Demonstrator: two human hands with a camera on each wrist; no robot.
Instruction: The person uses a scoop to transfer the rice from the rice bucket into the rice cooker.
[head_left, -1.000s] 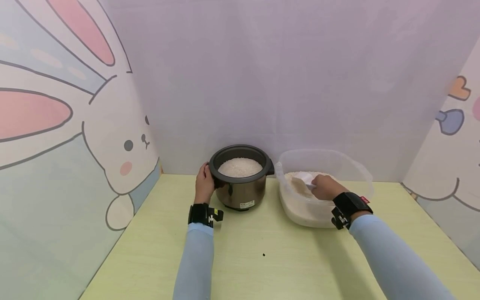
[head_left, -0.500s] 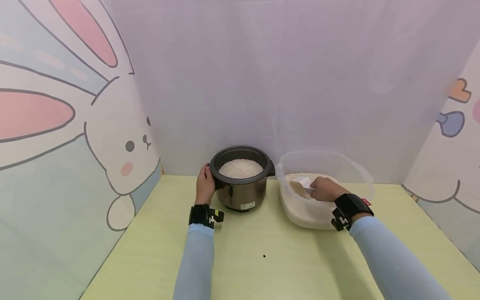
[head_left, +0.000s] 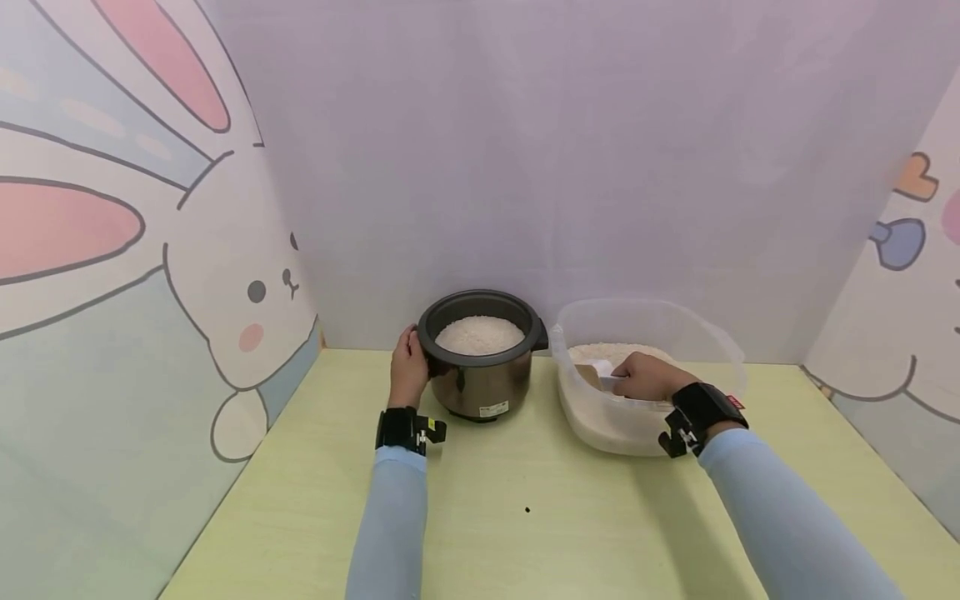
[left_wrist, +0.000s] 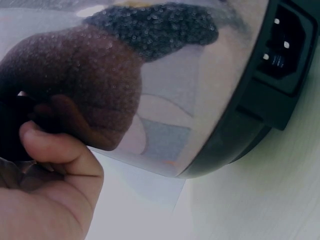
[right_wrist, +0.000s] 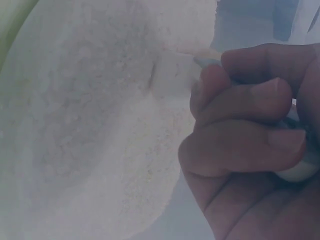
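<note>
A dark rice cooker point(head_left: 480, 385) stands lidless on the table, with white rice point(head_left: 480, 335) in its pot. My left hand point(head_left: 408, 371) grips its left side handle; the left wrist view shows the thumb point(left_wrist: 55, 150) bent against the black handle point(left_wrist: 12, 125). Right of the cooker is a clear plastic tub point(head_left: 561, 340) holding more rice point(right_wrist: 90, 100). Reaching into it, my right hand point(head_left: 647, 377) holds a white scoop point(head_left: 598, 367) by the handle, fingers curled round it. The scoop's front is down in the rice and partly hidden.
The pale yellow-green table point(head_left: 480, 542) reaches toward me, with a small black speck point(head_left: 527, 509) on it. A lilac curtain point(head_left: 480, 167) hangs close behind cooker and tub. Panels with cartoon rabbits point(head_left: 217, 308) stand at both sides. A power socket point(left_wrist: 282, 45) shows low on the cooker.
My right hand has shifted slightly left inside the tub, and the scoop has sunk lower into the rice. The left hand and the cooker have stayed in place.
</note>
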